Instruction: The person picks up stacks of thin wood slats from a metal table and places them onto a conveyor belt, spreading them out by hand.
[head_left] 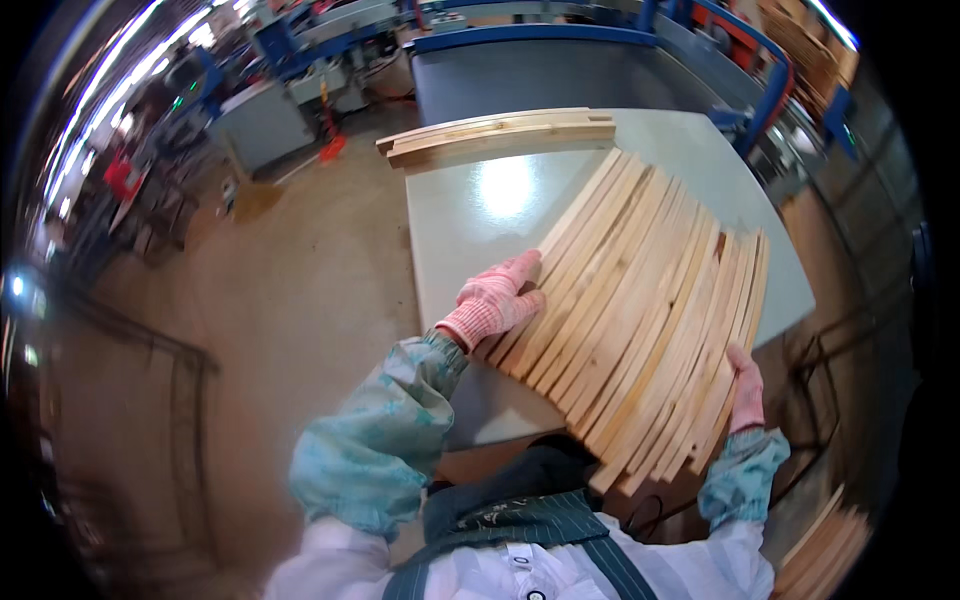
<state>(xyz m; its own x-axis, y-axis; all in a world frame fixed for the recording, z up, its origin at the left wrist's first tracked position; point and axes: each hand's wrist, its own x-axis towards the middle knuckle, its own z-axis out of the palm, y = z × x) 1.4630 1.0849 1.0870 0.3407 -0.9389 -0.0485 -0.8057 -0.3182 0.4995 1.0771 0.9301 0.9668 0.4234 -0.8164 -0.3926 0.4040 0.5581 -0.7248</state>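
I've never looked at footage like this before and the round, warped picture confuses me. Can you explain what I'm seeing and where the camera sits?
There is one picture, from a wide fisheye camera worn on a person's head, looking down; that is why straight edges bend. No machine here: two gloved hands work. A grey table carries a fanned row of long wooden slats. The left hand lies flat on the slats' left edge; the right hand presses against their right edge. Neither lifts anything. A smaller stack of slats lies at the table's far edge. Behind is a workshop floor with blue machinery.

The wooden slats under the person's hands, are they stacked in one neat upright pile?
No: the wooden slats lie fanned out side by side across the grey table, with the left hand resting on their edge.
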